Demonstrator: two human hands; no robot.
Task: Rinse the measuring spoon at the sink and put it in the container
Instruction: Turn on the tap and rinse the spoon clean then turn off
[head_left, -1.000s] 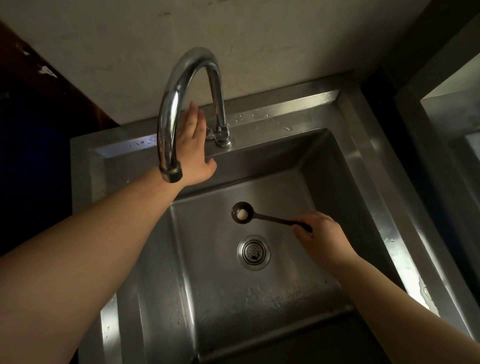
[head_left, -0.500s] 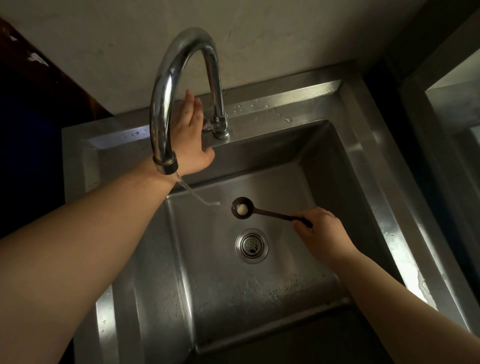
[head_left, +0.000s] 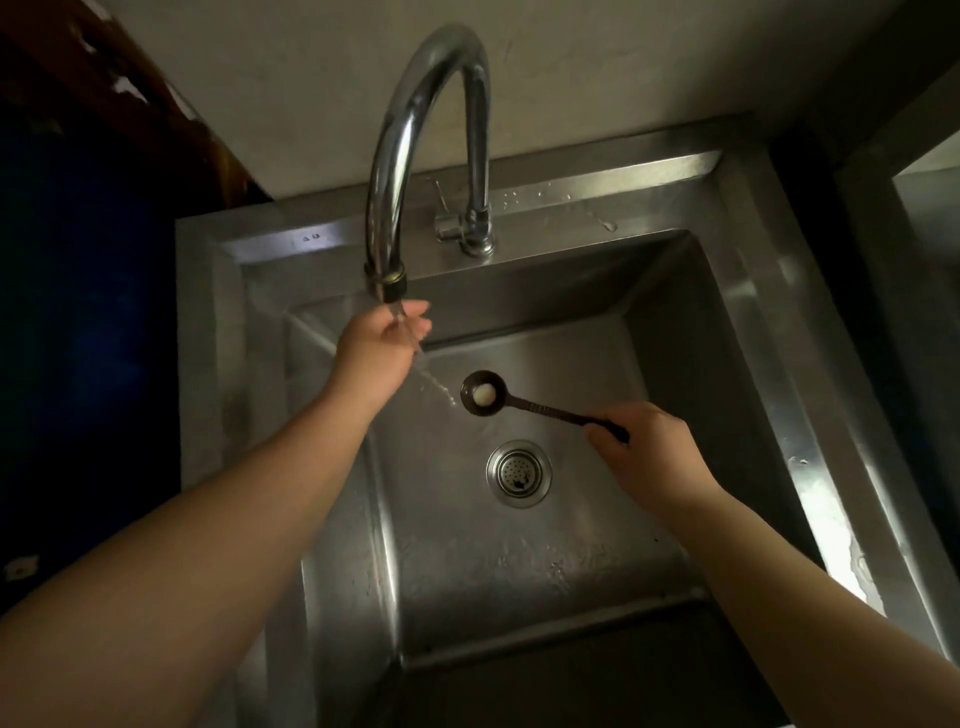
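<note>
A dark measuring spoon (head_left: 519, 405) with a white lump in its bowl hangs level over the steel sink (head_left: 748, 322). My right hand (head_left: 644, 447) grips the end of its handle. Water runs in a thin stream from the spout of the curved chrome tap (head_left: 410, 130) and lands just left of the spoon's bowl. My left hand (head_left: 379, 343) is under the spout, fingers apart, with the stream passing over them. It holds nothing. No container is in view.
The round drain strainer (head_left: 518, 473) sits in the basin floor below the spoon. The tap's small lever (head_left: 449, 226) is at its base on the sink's back ledge. A pale wall rises behind, and dark space lies left.
My left hand has left the tap lever and dropped under the spout. Water began running half a second ago and still flows. The spoon has stayed in place.
</note>
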